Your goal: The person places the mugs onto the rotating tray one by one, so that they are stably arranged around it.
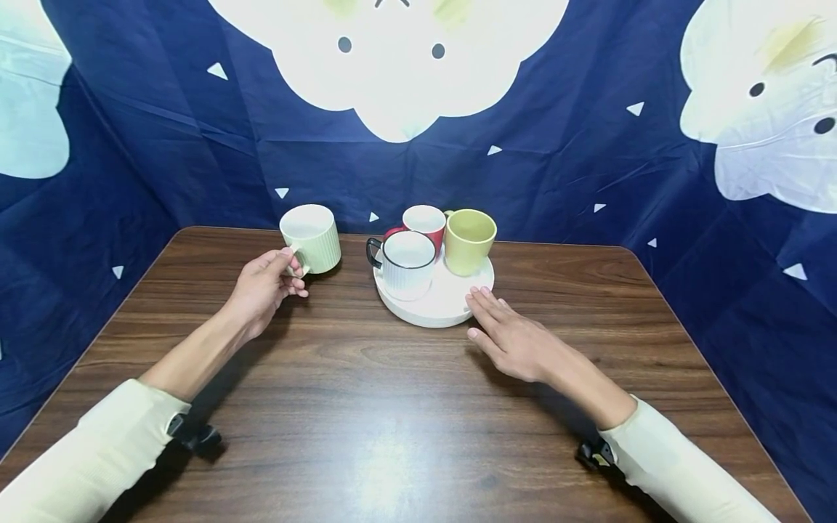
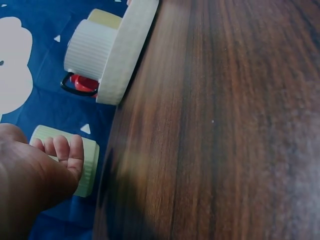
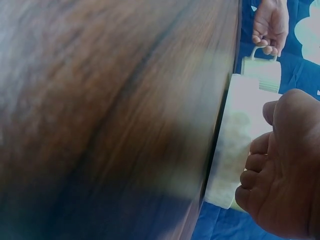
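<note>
My left hand (image 1: 261, 287) pinches the handle of a pale green ribbed mug (image 1: 319, 243) between thumb and fingers, left of a round white tray (image 1: 428, 316). Whether the mug's base touches the table cannot be told. On the tray stand three mugs: a white ribbed one (image 1: 407, 272) with a black rim and black handle, a red one (image 1: 437, 238) with a white inside partly hidden behind it, and a yellow-green one (image 1: 467, 250). With fingers extended, my right hand (image 1: 513, 338) touches the tray's right front edge. The right wrist view (image 3: 280, 170) shows that hand's palm beside the tray wall.
All of this is on a brown wood-grain table (image 1: 366, 407). Behind it hangs a dark blue cloth (image 1: 562, 181) with white cloud faces and small triangles, close to the table's back edge. A small black device (image 1: 196, 436) is strapped at each wrist.
</note>
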The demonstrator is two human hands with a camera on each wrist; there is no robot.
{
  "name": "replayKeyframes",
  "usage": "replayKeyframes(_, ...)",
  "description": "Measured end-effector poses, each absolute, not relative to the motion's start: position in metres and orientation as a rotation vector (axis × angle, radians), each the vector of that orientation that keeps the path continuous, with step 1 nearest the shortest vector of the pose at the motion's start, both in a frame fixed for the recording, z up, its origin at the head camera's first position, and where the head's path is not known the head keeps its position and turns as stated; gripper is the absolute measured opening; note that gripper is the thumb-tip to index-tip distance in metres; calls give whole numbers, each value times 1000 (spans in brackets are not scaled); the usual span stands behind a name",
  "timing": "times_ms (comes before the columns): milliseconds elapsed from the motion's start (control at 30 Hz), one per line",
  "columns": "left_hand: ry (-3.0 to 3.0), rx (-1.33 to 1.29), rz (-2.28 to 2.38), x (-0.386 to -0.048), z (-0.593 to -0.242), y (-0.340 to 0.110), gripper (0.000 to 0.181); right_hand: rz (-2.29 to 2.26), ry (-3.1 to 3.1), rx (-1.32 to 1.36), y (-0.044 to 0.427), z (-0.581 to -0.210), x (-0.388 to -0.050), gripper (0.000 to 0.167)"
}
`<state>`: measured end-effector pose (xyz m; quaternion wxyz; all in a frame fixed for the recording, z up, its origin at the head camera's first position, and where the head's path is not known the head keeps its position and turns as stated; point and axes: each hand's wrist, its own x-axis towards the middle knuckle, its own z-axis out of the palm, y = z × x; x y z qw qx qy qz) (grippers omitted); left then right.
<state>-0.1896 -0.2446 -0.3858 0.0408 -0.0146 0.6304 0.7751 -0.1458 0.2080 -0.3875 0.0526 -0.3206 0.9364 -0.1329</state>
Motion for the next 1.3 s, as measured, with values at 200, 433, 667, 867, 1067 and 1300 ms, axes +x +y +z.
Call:
replayKeyframes(200, 1935, -30, 2365, -185, -387, -247, 30, -403, 2844, -976, 208, -387, -145, 69)
replayKeyframes(433, 1938, 12, 2364, -180, -387, -247, 30, -406, 2847, -989, 208, -387, -143, 68)
replayKeyframes(667, 1911, 32, 2387, -176, -385, -248, 29, -421, 2831, -993, 208, -387, -142, 68)
replayKeyframes(867, 1916, 34, 2388, -172, -385, -251, 29, -428, 2830, -977, 213, -386, -146, 68)
replayKeyframes(1067, 1910, 44, 2376, -169, -386, -255, 29, -396, 2860, -943, 219, -387, -151, 69)
replayKeyframes(1300, 1920, 62, 2358, -165, -385, -256, 29, -393, 2857, -932, 221, -389, -153, 70)
